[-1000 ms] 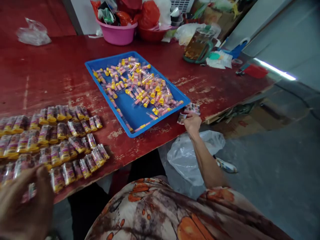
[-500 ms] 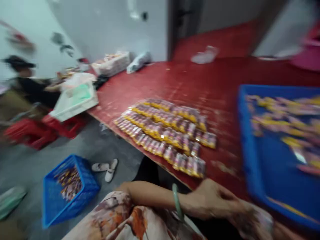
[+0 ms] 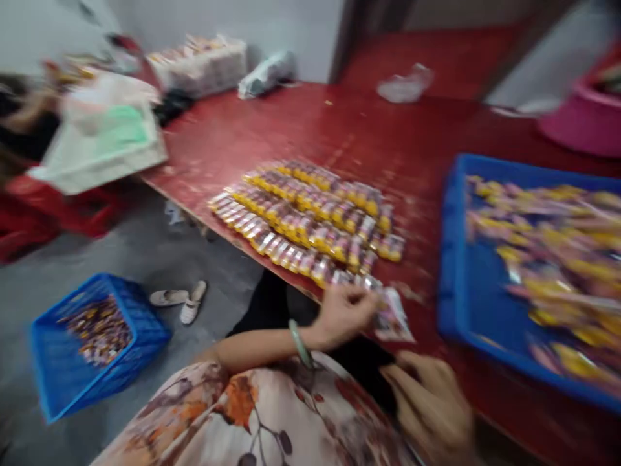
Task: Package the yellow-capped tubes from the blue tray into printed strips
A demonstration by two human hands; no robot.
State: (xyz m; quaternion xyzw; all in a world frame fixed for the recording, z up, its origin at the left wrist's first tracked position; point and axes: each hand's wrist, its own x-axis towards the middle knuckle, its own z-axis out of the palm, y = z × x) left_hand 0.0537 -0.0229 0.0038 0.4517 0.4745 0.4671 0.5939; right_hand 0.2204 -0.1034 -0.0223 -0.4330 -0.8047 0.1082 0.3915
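Head view has swung left since a second ago. Left hand (image 3: 345, 315) now pinches small packets (image 3: 392, 317) at the near table (image 3: 310, 123) edge, just beside the laid-out rows (image 3: 310, 220). Right hand (image 3: 431, 408) hovers near, loosely curled, apparently empty. Blue tray (image 3: 453, 272) sits right.

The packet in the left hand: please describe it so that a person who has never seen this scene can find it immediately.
Start at the red table and follow its near edge to the rows of packets. Just past their near end, the left hand pinches one small packet. Unlike its neighbours, it sits outside the rows, between them and the blue tray.
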